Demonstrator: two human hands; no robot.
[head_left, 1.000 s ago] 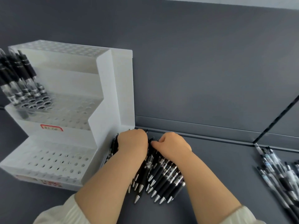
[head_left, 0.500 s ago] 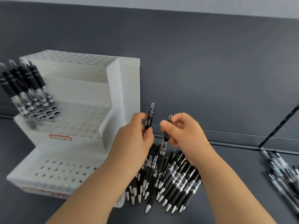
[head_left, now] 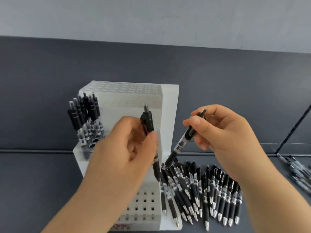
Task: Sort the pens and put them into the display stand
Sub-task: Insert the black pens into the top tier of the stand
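Note:
A white stepped display stand (head_left: 169, 115) with rows of holes stands on the dark table. Several black pens (head_left: 85, 115) stand in its middle tier at the left. My left hand (head_left: 127, 152) grips one black pen (head_left: 148, 125) upright in front of the stand, click end up. My right hand (head_left: 223, 132) pinches a second black pen (head_left: 180, 145) tilted tip-down, its tip close above the pile. A heap of several black pens (head_left: 210, 190) lies on the table right of the stand, tips toward me.
Another group of pens (head_left: 296, 169) with clear barrels lies at the far right edge. A dark grey back panel (head_left: 235, 81) rises behind the table, with a black diagonal bar (head_left: 292, 128) at the right. Holes in the stand's lowest tier (head_left: 144, 204) are unfilled.
Both hands rose from the pile, each lifting one pen. My left hand with its pen moved left in front of the stand. The view tilted up and shifted.

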